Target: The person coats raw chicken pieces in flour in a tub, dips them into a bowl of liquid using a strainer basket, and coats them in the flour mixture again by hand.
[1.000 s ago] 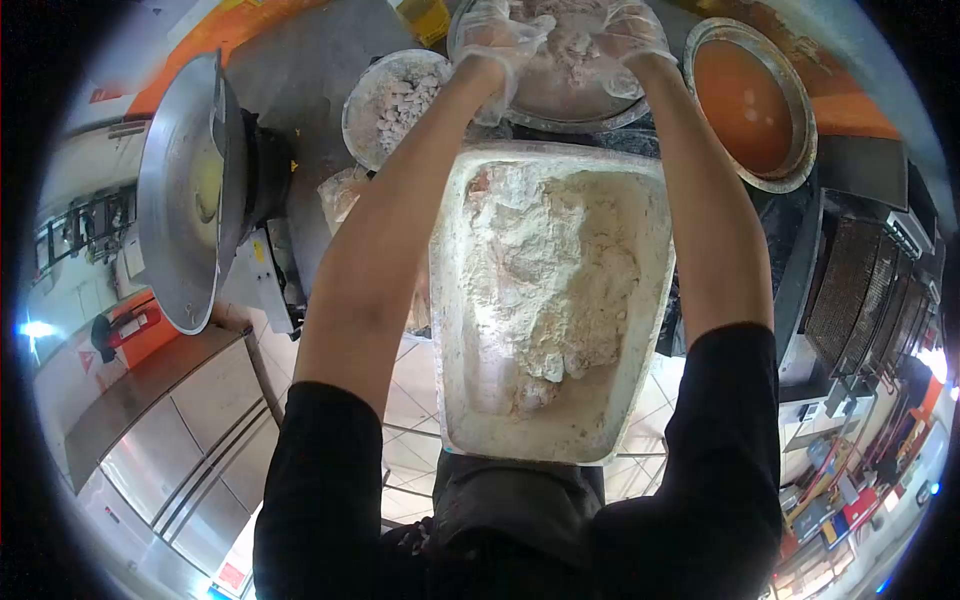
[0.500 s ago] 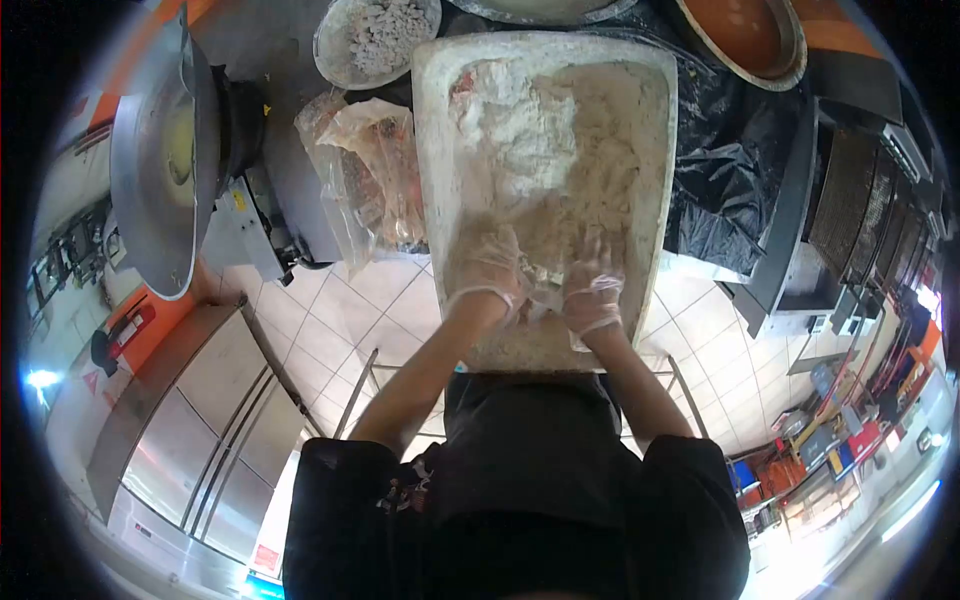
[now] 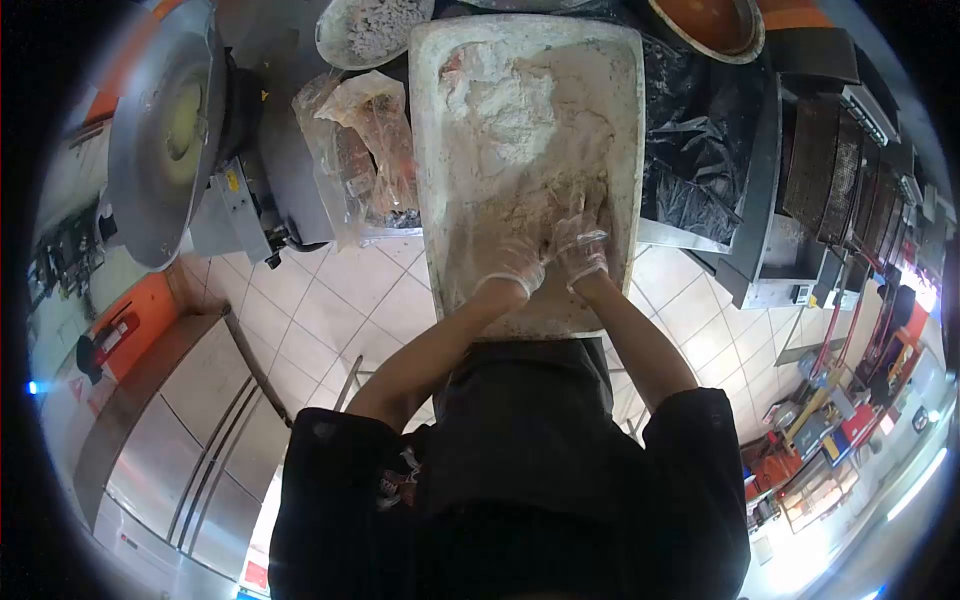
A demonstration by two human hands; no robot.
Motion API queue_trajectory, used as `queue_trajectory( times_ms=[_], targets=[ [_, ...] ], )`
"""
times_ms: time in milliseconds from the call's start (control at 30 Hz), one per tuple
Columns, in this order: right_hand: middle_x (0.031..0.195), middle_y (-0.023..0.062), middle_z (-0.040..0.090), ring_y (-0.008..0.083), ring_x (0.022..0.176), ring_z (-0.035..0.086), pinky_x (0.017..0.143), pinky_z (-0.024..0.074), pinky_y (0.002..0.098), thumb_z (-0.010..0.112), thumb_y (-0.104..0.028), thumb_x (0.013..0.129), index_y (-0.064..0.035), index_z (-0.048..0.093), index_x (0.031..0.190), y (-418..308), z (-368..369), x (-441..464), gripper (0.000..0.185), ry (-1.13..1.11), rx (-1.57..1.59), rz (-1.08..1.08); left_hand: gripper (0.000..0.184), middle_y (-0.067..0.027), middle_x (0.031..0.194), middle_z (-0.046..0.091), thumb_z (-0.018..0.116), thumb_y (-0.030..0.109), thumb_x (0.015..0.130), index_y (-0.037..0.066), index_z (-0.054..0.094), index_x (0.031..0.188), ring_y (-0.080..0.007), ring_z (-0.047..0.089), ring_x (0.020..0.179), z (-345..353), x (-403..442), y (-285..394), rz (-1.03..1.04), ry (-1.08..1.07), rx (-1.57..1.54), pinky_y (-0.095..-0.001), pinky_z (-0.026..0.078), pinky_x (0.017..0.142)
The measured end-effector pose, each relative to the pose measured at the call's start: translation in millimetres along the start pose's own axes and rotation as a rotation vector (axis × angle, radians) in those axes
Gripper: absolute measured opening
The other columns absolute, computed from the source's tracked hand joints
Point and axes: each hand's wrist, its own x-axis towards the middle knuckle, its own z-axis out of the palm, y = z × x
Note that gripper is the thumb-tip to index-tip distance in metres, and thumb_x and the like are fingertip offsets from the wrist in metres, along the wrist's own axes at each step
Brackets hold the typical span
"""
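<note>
A large pale tub [image 3: 632, 130] stands in front of my body, with flour [image 3: 515, 115] heaped in its far half and browner, clumpy powder nearer me. My left hand [image 3: 518, 262], in a clear plastic glove, rests low in the tub, its fingertips in the powder. Close beside it on the right, my right hand [image 3: 580, 248], gloved likewise, presses into the powder with its fingers pointing away from me. The powder and blur hide the fingers of both hands, and whether they hold anything does not show.
Left of the tub lies a clear plastic bag [image 3: 375, 150]; behind it is a bowl of pale pieces [image 3: 385, 28]. A big metal pan [image 3: 150, 150] stands far left. Back right are a bowl of orange liquid [image 3: 705, 22], black plastic sheeting [image 3: 695, 170] and wire baskets [image 3: 825, 180].
Both hands have come back from the round basin behind the tub into the tub's near part, then moved slightly closer together. The view has tilted down toward my body.
</note>
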Motion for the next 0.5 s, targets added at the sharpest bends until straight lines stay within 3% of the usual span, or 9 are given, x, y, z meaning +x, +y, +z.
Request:
queue_trajectory(
  times_ms=[67,100,167,267,300,367,400,433,500],
  targets=[
    [0.144,0.0257,0.022,0.0371,0.135,0.021,0.104,0.0146,0.0634,0.044,-0.02,0.087,-0.0099,0.036,0.137,-2.0,-15.8,-6.2,0.051,-0.2,-0.4,-0.157,0.058,-0.0197,0.096,0.062,0.054,0.026,0.08,0.002,0.041,0.131,-0.0332,0.061,0.09,25.3,6.6,-17.1,0.109,0.132,0.287,-0.0386,0.048,0.078],
    [0.144,0.0257,0.022,0.0371,0.135,0.021,0.104,0.0146,0.0634,0.044,-0.02,0.087,-0.0099,0.036,0.137,-2.2,-18.6,-9.9,0.051,-0.186,-0.408,-0.155,0.048,-0.0185,0.093,0.062,0.056,0.025,0.079,0.004,0.048,0.122,-0.0325,0.061,0.088,63.5,23.7,-33.4,0.068,0.22,-0.166,-0.0389,0.048,0.076],
    [0.125,0.0212,0.037,0.0344,0.112,0.037,0.092,0.0283,0.0548,0.052,-0.019,0.082,-0.0095,0.046,0.122,-2.8,-23.7,-18.4,0.041,0.146,-0.2,-0.143,0.039,-0.0174,0.09,0.061,0.057,0.024,0.078,0.007,0.055,0.112,-0.0318,0.06,0.085,47.0,34.1,-41.9,0.033,0.336,-0.612,-0.0392,0.047,0.075],
    [0.097,0.0144,0.06,0.0302,0.078,0.06,0.074,0.0489,0.0418,0.064,-0.018,0.075,-0.009,0.062,0.099,-0.9,-32.4,-16.4,0.026,0.656,0.125,-0.15,0.029,-0.0156,0.089,0.061,0.06,0.024,0.075,0.008,0.058,0.099,-0.0311,0.06,0.083,-32.9,-2.5,-26.7,0.009,0.355,-0.269,-0.0371,0.047,0.074],
    [0.097,0.0144,0.06,0.0302,0.078,0.06,0.074,0.0489,0.0418,0.064,-0.018,0.075,-0.009,0.062,0.099,-0.4,-36.8,-15.8,0.026,0.676,0.121,-0.158,0.029,-0.0141,0.089,0.061,0.06,0.024,0.075,0.008,0.057,0.099,-0.031,0.06,0.083,-20.9,-2.1,-27.3,-0.076,0.469,-0.361,-0.0381,0.047,0.075],
    [0.085,0.0151,0.061,0.0333,0.097,0.055,0.082,0.0471,0.0414,0.064,-0.016,0.073,-0.0083,0.059,0.105,2.6,-49.7,-17.0,0.034,0.312,0.723,0.042,0.029,-0.0127,0.089,0.061,0.06,0.024,0.075,0.008,0.056,0.098,-0.0309,0.059,0.083,-32.6,-0.8,-32.4,-0.165,0.586,-0.455,-0.0391,0.046,0.075],
    [0.08,0.0148,0.061,0.0314,0.089,0.058,0.07,0.049,0.0425,0.07,-0.016,0.067,-0.008,0.06,0.094,5.3,-60.3,-17.7,0.03,0.487,0.863,0.044,0.03,-0.0127,0.09,0.061,0.059,0.023,0.075,0.008,0.056,0.101,-0.0313,0.059,0.082,-60.5,-12.5,-36.2,-0.186,0.51,-0.72,-0.0402,0.046,0.074],
    [0.08,0.0148,0.061,0.0314,0.089,0.058,0.07,0.049,0.0425,0.07,-0.016,0.067,-0.008,0.06,0.094,9.7,-73.7,-18.7,0.03,0.486,0.864,0.048,0.031,-0.0127,0.09,0.061,0.057,0.021,0.076,0.008,0.055,0.104,-0.0317,0.06,0.081,-76.4,-16.9,-39.5,-0.202,0.426,-0.982,-0.0412,0.046,0.074],
    [0.084,0.0153,0.061,0.032,0.08,0.06,0.065,0.0498,0.0415,0.071,-0.014,0.066,-0.0091,0.06,0.1,17.6,-93.4,-21.0,0.037,0.552,0.922,-0.085,0.036,-0.0138,0.092,0.061,0.056,0.023,0.077,0.008,0.052,0.11,-0.0314,0.06,0.082,-70.5,-5.9,-45.1,-0.135,0.436,-0.752,-0.0404,0.047,0.074]
  ],
)
